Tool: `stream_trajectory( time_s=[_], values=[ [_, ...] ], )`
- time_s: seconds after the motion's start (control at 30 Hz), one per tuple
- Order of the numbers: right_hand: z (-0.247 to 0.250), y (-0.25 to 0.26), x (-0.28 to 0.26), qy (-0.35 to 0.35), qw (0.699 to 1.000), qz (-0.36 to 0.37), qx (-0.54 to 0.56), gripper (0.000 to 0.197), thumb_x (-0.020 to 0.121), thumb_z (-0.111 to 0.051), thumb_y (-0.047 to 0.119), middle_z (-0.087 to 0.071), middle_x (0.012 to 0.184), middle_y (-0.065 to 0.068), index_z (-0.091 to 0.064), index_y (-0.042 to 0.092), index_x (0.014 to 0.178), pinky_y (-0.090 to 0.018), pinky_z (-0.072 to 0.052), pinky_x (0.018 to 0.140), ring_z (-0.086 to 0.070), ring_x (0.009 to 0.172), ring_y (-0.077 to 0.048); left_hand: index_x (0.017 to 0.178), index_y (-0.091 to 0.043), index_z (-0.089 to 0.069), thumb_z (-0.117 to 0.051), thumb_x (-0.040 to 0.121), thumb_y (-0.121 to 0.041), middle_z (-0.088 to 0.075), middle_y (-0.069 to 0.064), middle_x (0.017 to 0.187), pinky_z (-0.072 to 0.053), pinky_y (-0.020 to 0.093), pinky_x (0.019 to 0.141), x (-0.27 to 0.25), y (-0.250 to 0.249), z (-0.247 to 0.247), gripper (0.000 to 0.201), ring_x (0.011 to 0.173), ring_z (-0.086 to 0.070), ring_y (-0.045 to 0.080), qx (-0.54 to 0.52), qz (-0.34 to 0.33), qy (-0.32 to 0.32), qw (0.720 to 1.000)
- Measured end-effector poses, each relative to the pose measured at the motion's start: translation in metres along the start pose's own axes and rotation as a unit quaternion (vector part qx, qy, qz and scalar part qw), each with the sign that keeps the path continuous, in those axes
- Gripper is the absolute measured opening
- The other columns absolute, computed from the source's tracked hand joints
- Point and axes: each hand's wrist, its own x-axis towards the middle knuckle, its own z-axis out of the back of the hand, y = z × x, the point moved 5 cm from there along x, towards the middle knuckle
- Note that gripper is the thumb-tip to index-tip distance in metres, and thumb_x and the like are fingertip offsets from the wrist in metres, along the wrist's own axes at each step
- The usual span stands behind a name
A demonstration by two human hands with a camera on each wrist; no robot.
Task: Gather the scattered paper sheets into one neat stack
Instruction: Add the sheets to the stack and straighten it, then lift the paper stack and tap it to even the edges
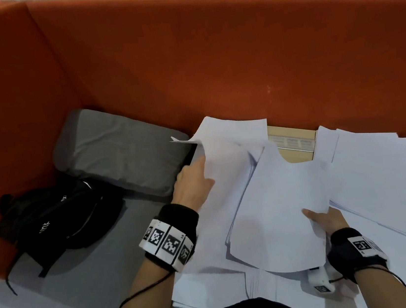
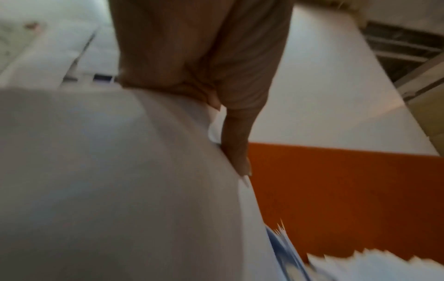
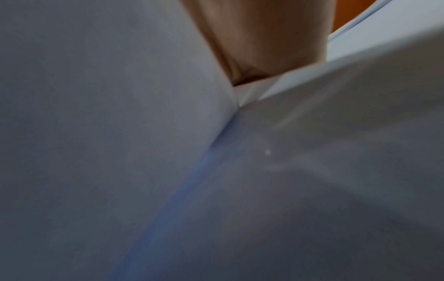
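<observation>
White paper sheets lie scattered over a table. A loose bundle of sheets (image 1: 275, 203) is lifted at the centre. My left hand (image 1: 203, 172) holds its left edge, thumb on top and a finger stretched along the paper. In the left wrist view, one of that hand's fingers (image 2: 234, 148) lies along the edge of the sheet (image 2: 120, 171). My right hand (image 1: 319, 218) pinches the bundle's lower right corner, thumb on top and fingers hidden beneath. The right wrist view is blurred, showing the right hand (image 3: 264, 47) against paper (image 3: 120, 133). More sheets (image 1: 380, 177) lie spread at the right, and others (image 1: 214, 289) near the front.
An orange upholstered wall (image 1: 210, 62) backs the seat and table. On the grey seat (image 1: 97, 279) at the left lie a grey cushion (image 1: 119, 152) and a black bag (image 1: 58, 219). A strip of wooden tabletop (image 1: 298, 156) shows between the papers.
</observation>
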Motion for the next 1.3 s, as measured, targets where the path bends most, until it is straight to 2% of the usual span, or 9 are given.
stream_trajectory(
  time_s=[0.13,0.23,0.33,0.47,0.7,0.83,1.07,1.2,1.3],
  values=[
    [0.000,0.002,-0.003,-0.012,1.000,-0.005,-0.012,0.046,0.079,-0.072,0.011,-0.060,0.121,-0.025,-0.056,-0.008,0.119,-0.036,-0.043,0.089,-0.059,0.102,-0.034,0.126,-0.022,-0.053,-0.068,0.079,-0.013,-0.067,0.002,0.107,-0.047,0.029,0.088,-0.016,-0.029,0.058,0.050,0.102,-0.062,0.021,-0.069,-0.081,-0.065,0.992],
    [0.001,0.005,-0.005,-0.021,0.999,-0.004,-0.033,0.046,0.082,-0.070,0.014,-0.059,0.122,-0.024,-0.055,-0.009,0.120,-0.033,-0.041,0.085,-0.057,0.111,-0.037,0.118,-0.022,-0.055,-0.068,0.072,-0.007,-0.065,-0.005,0.106,-0.050,0.026,0.091,-0.021,-0.041,0.086,0.051,0.098,-0.062,0.008,-0.317,-0.166,-0.078,0.931],
    [0.001,0.007,-0.009,-0.018,0.999,0.007,-0.042,0.044,0.084,-0.067,0.012,-0.058,0.122,-0.025,-0.055,-0.011,0.120,-0.036,-0.042,0.088,-0.057,0.111,-0.037,0.120,-0.012,-0.051,-0.068,0.073,0.002,-0.062,0.003,0.110,-0.053,0.020,0.085,-0.004,-0.024,0.085,0.051,0.094,-0.063,0.011,-0.438,-0.120,-0.112,0.884],
    [0.001,0.009,-0.014,0.016,0.999,0.017,-0.039,0.043,0.076,-0.071,0.013,-0.059,0.107,-0.021,-0.058,-0.006,0.112,-0.030,-0.039,0.071,-0.056,0.083,-0.028,0.126,0.000,-0.049,-0.060,0.079,0.015,-0.057,0.003,0.109,-0.048,0.007,0.068,0.019,0.013,0.033,0.050,0.093,-0.058,0.013,-0.405,-0.004,-0.078,0.911],
    [0.003,0.005,-0.010,0.016,1.000,0.009,0.010,0.043,0.082,-0.069,0.008,-0.059,0.122,-0.024,-0.056,-0.009,0.119,-0.031,-0.039,0.086,-0.057,0.109,-0.035,0.122,-0.007,-0.056,-0.066,0.075,0.007,-0.063,0.011,0.118,-0.045,0.025,0.085,0.019,0.089,-0.104,0.050,0.105,-0.059,0.023,-0.192,0.121,0.119,0.967],
    [0.003,0.004,-0.006,0.021,1.000,0.002,0.011,0.043,0.081,-0.071,0.009,-0.059,0.122,-0.024,-0.057,-0.008,0.118,-0.033,-0.040,0.091,-0.057,0.112,-0.035,0.115,-0.005,-0.059,-0.066,0.076,0.000,-0.065,0.011,0.112,-0.048,0.026,0.079,0.016,0.098,-0.116,0.040,0.099,-0.061,0.025,-0.193,0.144,0.116,0.964],
    [0.002,0.005,-0.007,0.022,1.000,0.004,0.021,0.047,0.079,-0.071,0.004,-0.058,0.125,-0.023,-0.055,-0.008,0.121,-0.029,-0.039,0.087,-0.056,0.115,-0.035,0.116,-0.005,-0.060,-0.057,0.080,0.009,-0.062,0.002,0.100,-0.042,0.003,0.059,0.021,0.079,-0.116,0.038,0.090,-0.057,0.018,-0.249,0.108,0.076,0.959],
    [0.002,0.004,-0.006,0.018,0.999,0.009,0.025,0.048,0.079,-0.072,0.009,-0.058,0.125,-0.023,-0.055,-0.006,0.122,-0.031,-0.040,0.088,-0.056,0.114,-0.034,0.131,-0.011,-0.049,-0.053,0.086,0.007,-0.054,0.004,0.118,-0.037,0.020,0.090,0.023,0.067,-0.127,0.049,0.111,-0.046,0.015,-0.320,0.108,0.057,0.939],
    [0.002,0.003,-0.006,0.019,0.999,0.015,0.023,0.051,0.085,-0.068,0.024,-0.058,0.126,-0.020,-0.053,-0.002,0.127,-0.032,-0.041,0.090,-0.056,0.113,-0.033,0.133,-0.010,-0.047,-0.051,0.089,0.006,-0.054,0.005,0.125,-0.036,0.024,0.099,0.027,0.060,-0.137,0.048,0.119,-0.046,0.017,-0.315,0.102,0.059,0.942]
  ],
)
